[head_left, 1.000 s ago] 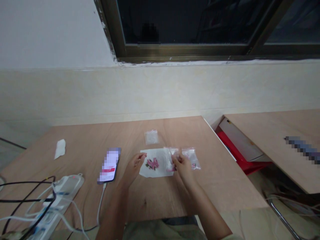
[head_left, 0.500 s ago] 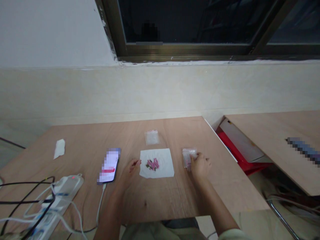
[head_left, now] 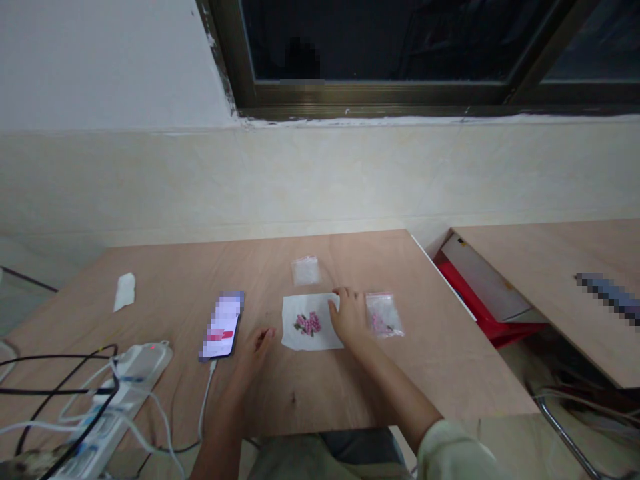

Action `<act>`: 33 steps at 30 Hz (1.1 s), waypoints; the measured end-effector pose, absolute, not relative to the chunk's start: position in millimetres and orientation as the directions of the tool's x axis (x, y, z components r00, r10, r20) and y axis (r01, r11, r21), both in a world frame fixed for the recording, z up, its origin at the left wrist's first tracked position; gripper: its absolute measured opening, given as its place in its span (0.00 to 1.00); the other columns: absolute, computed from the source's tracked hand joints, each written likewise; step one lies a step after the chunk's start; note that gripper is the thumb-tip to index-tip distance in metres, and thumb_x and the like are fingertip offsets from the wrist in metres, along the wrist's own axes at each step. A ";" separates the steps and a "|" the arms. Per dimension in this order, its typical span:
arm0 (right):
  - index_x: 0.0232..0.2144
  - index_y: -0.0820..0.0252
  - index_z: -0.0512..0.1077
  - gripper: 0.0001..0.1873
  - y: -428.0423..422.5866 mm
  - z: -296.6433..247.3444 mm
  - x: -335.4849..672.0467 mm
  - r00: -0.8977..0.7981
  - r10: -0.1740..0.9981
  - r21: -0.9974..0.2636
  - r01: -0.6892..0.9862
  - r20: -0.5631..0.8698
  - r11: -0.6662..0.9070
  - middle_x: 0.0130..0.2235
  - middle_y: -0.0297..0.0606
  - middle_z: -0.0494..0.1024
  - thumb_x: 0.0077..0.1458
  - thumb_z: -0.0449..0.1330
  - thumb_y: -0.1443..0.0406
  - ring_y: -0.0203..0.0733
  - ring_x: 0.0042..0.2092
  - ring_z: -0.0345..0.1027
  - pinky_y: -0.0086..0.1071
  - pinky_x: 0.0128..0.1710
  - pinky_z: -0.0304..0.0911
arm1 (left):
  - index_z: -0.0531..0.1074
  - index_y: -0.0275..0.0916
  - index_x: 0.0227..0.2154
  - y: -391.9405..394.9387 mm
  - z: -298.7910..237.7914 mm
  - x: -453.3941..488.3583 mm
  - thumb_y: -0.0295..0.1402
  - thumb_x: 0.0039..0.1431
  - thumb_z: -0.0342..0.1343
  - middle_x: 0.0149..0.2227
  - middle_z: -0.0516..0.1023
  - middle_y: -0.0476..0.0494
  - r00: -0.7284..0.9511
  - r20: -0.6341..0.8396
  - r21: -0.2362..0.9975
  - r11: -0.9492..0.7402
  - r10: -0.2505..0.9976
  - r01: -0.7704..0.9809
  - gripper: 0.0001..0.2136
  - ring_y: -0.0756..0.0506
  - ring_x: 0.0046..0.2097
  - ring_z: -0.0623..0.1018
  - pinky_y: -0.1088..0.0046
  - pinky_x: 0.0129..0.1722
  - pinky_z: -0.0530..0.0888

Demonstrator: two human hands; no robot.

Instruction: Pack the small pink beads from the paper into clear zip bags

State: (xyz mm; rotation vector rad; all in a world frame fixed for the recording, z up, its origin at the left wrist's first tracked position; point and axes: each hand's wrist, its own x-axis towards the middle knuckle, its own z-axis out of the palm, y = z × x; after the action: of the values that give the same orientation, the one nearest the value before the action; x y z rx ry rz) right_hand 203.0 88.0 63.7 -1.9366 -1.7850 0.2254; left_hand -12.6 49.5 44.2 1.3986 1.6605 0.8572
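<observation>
Right hand (head_left: 349,317) is laid over the right edge of the white sheet (head_left: 293,304), fingers loosely extended, released as far as seen; part of that edge is hidden by it. Left hand (head_left: 257,347) is kept low just off the sheet's left side, fingers curled; whether anything is pinched in it can't be made out. The sheet is set between both hands, flat, with a pink flower cluster (head_left: 307,325) shown on it, left of the right hand.

Just right of the right hand, a clear bag (head_left: 386,313) with pink bits inside is placed. Beyond both hands, past the sheet's far edge, a second small bag (head_left: 305,271) is laid. Left of the left hand, a lit phone (head_left: 223,327) is placed, screen partly pixelated, white cable (head_left: 203,407) plugged in and run down beside the left forearm. Farther left, a power strip (head_left: 143,360) is crossed by black cables (head_left: 55,392); a white scrap (head_left: 125,291) is left beyond it.

All is carried by a wooden desk (head_left: 320,400). Well right of the right hand, a second desk (head_left: 545,260) is seen, a pixelated dark object (head_left: 607,297) on it, something red (head_left: 500,331) below. Ahead, a pale wall (head_left: 320,173) is topped by a dark window (head_left: 390,40).
</observation>
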 end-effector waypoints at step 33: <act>0.31 0.61 0.69 0.20 105.4 74.4 192.5 0.032 0.999 -0.999 0.036 -0.011 -0.012 0.32 0.41 0.74 0.49 0.47 0.52 0.39 0.34 0.65 0.30 0.31 0.59 | 0.69 0.38 0.36 59.2 66.8 -6.3 0.40 0.48 0.48 0.39 0.73 0.42 -0.015 -0.161 0.944 0.159 0.987 0.290 0.15 0.44 0.40 0.72 0.69 0.38 0.69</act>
State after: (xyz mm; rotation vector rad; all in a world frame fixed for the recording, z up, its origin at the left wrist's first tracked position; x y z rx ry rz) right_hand 192.5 105.4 74.4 -1.2589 -1.2071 1.1769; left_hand -6.3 59.2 66.8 1.2981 1.4863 0.9264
